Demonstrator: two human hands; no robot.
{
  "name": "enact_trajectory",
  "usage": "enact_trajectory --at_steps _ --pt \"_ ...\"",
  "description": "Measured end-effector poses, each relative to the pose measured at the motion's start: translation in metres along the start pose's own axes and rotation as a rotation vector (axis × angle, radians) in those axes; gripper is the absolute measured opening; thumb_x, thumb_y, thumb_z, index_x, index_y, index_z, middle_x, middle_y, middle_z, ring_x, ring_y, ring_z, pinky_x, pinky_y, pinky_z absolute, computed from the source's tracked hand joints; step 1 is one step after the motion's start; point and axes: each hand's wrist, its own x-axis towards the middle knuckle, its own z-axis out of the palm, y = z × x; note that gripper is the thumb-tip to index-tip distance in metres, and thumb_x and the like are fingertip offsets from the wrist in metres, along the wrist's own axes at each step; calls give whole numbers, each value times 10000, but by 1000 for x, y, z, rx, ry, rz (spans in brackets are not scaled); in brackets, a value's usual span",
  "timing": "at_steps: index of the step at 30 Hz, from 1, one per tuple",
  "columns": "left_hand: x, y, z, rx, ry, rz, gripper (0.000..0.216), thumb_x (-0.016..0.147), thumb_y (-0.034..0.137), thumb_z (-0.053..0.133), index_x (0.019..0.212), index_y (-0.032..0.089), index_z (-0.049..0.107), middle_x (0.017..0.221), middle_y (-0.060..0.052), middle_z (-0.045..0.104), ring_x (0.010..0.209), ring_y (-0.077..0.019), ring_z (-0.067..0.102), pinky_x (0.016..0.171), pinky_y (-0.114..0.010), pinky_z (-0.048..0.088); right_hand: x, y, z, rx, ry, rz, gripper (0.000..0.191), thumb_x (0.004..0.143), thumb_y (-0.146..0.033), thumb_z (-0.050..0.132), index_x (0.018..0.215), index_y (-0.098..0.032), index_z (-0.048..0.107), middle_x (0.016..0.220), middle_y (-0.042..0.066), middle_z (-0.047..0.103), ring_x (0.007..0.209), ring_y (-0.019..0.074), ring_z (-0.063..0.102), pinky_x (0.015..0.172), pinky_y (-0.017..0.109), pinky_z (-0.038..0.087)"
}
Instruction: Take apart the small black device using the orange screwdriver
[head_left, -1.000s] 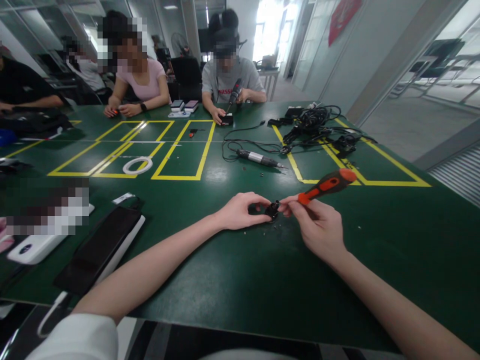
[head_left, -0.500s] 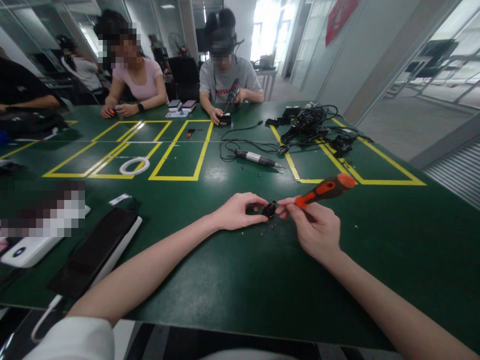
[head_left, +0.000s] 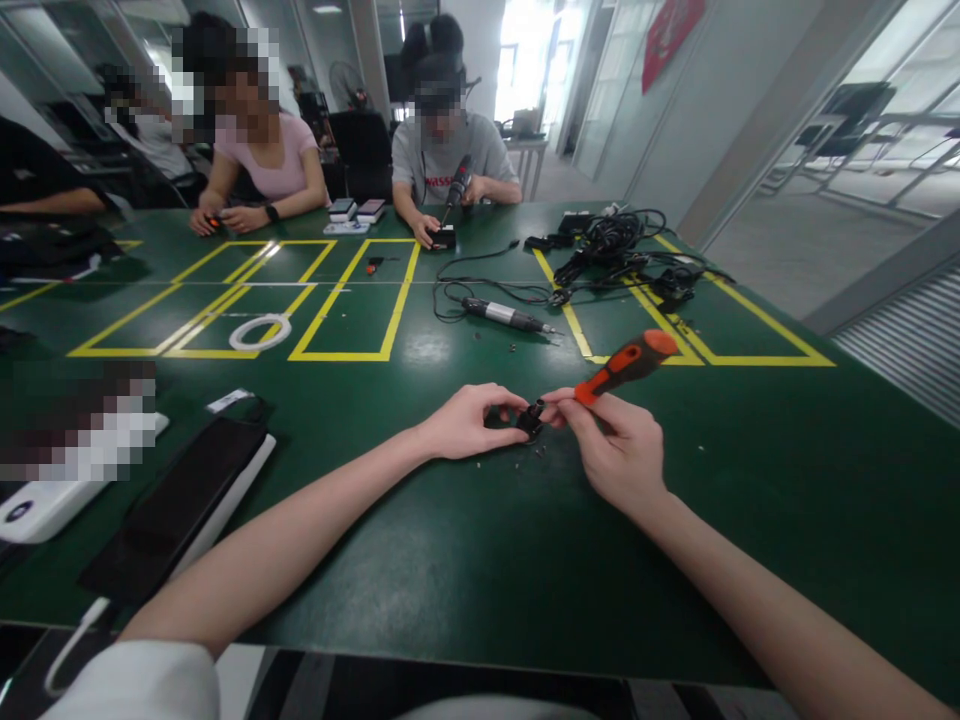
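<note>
A small black part point(head_left: 531, 420) with a dark round piece on top is gripped between the thumb and fingers of my left hand point(head_left: 480, 420), low over the green table. My right hand point(head_left: 619, 445) is closed around a screwdriver point(head_left: 626, 365) with an orange and dark grey handle, which slants up to the right. The fingertips of that hand meet the top of the black part. The screwdriver's shaft is mostly hidden behind my fingers. Several tiny screws point(head_left: 540, 452) lie on the table just below the black part.
Beyond my hands lies a corded electric screwdriver point(head_left: 506, 315), with a tangle of black cables point(head_left: 615, 245) behind it. A white ring of tape point(head_left: 260, 332) and a black power bank point(head_left: 176, 510) are to the left. Across the table, a person point(head_left: 454, 150) holds a power driver.
The screwdriver handle has swung a little left and up, and my right hand has moved slightly left. My left hand keeps its hold on the black part. The whole view has shifted slightly.
</note>
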Motion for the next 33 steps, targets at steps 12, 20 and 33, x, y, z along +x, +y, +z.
enact_trajectory --at_steps 12,20,33 --pt "0 -5 0 -15 10 24 384 831 371 816 1138 152 742 1002 -59 753 828 -156 611 758 -287 474 1 4 1 2 69 -57 232 966 -162 595 816 -209 766 742 15 794 612 162 737 639 266 607" --pt "0 -3 1 -33 17 42 383 839 345 811 1150 133 745 983 -59 748 815 -148 608 749 -280 470 -1 2 2 5 28 -121 238 958 -138 595 864 -215 800 762 24 799 634 171 747 633 270 612" --pt "0 -2 -1 -15 -1 28 368 840 343 812 1143 146 743 1011 -55 755 827 -151 607 763 -285 471 4 -2 3 19 30 -24 203 939 -189 628 796 -215 769 691 7 778 597 173 738 609 273 598"
